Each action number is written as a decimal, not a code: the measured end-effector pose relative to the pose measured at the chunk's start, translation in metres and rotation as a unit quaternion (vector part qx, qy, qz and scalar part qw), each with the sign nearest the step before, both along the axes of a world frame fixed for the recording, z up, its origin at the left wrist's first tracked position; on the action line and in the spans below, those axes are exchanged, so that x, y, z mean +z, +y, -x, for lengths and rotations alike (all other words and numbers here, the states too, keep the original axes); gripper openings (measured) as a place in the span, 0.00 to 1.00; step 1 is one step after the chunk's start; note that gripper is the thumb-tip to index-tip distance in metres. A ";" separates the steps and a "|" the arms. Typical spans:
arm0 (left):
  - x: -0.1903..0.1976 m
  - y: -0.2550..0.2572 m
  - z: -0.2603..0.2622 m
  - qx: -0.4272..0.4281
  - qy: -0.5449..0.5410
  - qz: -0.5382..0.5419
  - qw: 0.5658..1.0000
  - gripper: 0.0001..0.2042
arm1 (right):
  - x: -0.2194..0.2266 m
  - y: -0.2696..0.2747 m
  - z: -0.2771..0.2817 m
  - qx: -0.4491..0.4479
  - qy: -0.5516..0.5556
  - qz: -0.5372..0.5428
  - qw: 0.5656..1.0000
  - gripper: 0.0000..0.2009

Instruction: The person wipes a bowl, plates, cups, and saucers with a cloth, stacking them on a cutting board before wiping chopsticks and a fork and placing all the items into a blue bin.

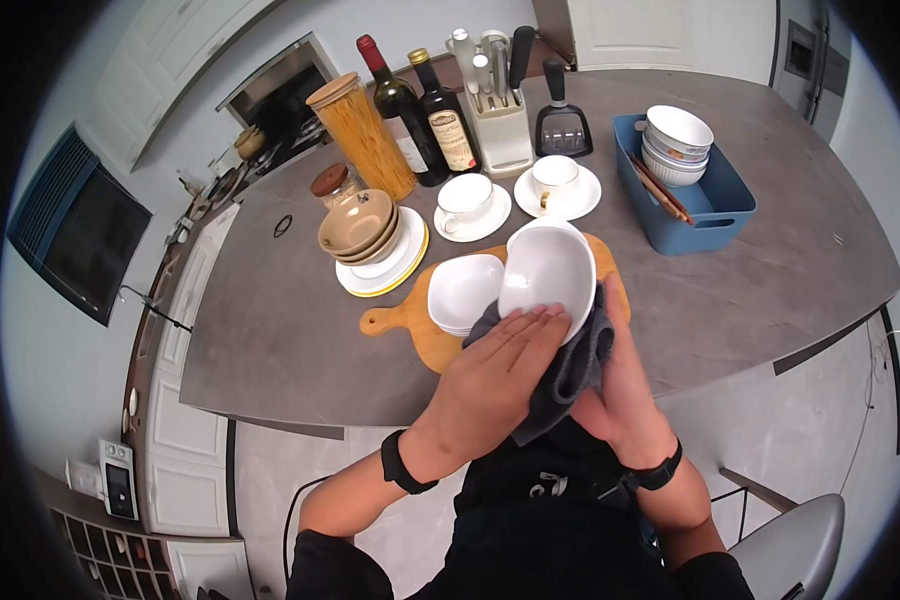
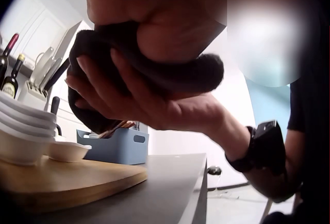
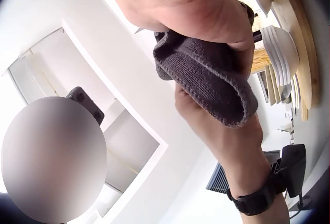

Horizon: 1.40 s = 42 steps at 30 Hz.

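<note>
A white, deep, rounded-square bowl [image 1: 545, 265] is held tilted above the near part of the table, inside facing up. My left hand [image 1: 490, 385] grips its near side, fingers lying over the rim into the bowl. My right hand [image 1: 625, 395] holds a dark grey cloth [image 1: 560, 390] bunched against the bowl's underside and near right side. From the left wrist, the right fingers [image 2: 118, 87] show spread under the folded cloth [image 2: 180, 74]. Cloth and hands hide the bowl in both wrist views. Stacked white square bowls [image 1: 463, 288] stand on a wooden cutting board [image 1: 407, 322] just beyond.
Behind the board are two white cups [image 1: 467, 198] on saucers. Brown bowls [image 1: 355, 225] on plates stand left. Wine bottles [image 1: 450, 125], a pasta jar [image 1: 365, 135] and a knife block [image 1: 500, 135] line the back. A blue bin [image 1: 695, 225] holds bowls and chopsticks at right.
</note>
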State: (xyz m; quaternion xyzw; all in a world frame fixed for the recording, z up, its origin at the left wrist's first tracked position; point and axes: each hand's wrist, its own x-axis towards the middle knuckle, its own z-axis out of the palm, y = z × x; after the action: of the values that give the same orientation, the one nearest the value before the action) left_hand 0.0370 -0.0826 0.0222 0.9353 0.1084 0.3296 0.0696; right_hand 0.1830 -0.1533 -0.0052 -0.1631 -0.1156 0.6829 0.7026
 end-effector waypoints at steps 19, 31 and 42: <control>-0.005 0.048 0.031 0.163 0.057 -0.210 0.962 0.22 | -0.040 -0.014 -0.107 -0.358 -0.360 0.049 0.860 0.21; -0.020 0.035 0.018 0.186 0.114 -0.166 0.962 0.26 | -0.055 -0.027 -0.106 -0.390 -0.458 0.134 0.787 0.17; -0.011 0.030 0.008 0.188 0.116 -0.067 0.973 0.20 | -0.057 -0.032 -0.110 -0.346 -0.487 0.126 0.792 0.18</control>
State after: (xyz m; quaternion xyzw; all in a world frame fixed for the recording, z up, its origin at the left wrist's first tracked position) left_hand 0.0286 -0.0523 0.0115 0.9327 0.2671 0.2322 -0.0694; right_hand 0.2928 -0.1851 -0.0627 -0.5902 -0.2915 0.2330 0.7158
